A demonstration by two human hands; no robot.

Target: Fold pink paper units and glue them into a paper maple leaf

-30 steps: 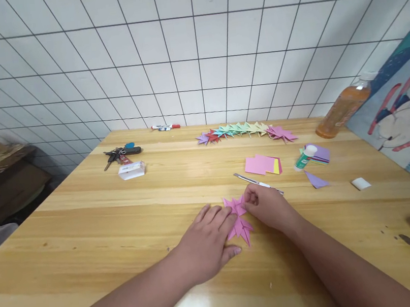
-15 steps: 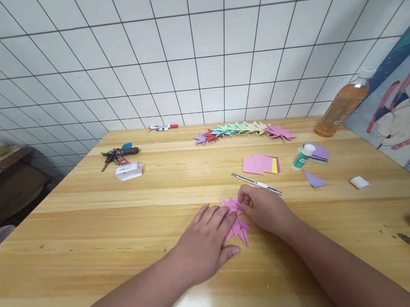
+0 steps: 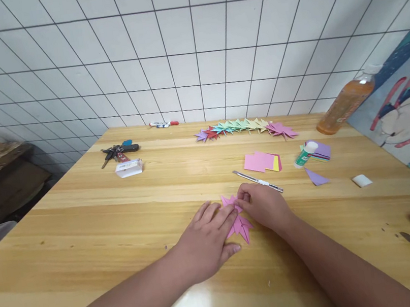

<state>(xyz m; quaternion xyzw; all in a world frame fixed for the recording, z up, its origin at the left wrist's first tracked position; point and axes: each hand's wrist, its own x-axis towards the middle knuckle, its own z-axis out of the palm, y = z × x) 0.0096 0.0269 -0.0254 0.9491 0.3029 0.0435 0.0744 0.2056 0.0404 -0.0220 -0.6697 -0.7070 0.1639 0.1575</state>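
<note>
Pink folded paper with several pointed tips (image 3: pixel 241 226) lies flat on the wooden table (image 3: pixel 97 231). My left hand (image 3: pixel 212 239) rests over its left side, fingers stretched out and pressing it down. At the upper right edge of the paper, my right hand (image 3: pixel 262 205) has its thumb and forefinger pinched on a pink point, partly hidden by the curled fingers. Just beyond the right hand lies a slim craft knife (image 3: pixel 257 181). Behind it are loose pink and yellow paper squares (image 3: pixel 258 162).
Along the wall runs a row of coloured folded paper stars (image 3: pixel 241 126). To the right are a glue stick (image 3: pixel 305 155), a purple folded triangle (image 3: pixel 316 177), an eraser-like white block (image 3: pixel 362 181) and a drink bottle (image 3: pixel 347 104). Keys (image 3: pixel 118 152), a small box (image 3: pixel 129 168) and markers (image 3: pixel 164 124) sit left.
The view has shifted slightly. My right fingers have moved a little left along the pink paper, closer to the left fingertips. My left hand stays pressed on it.
</note>
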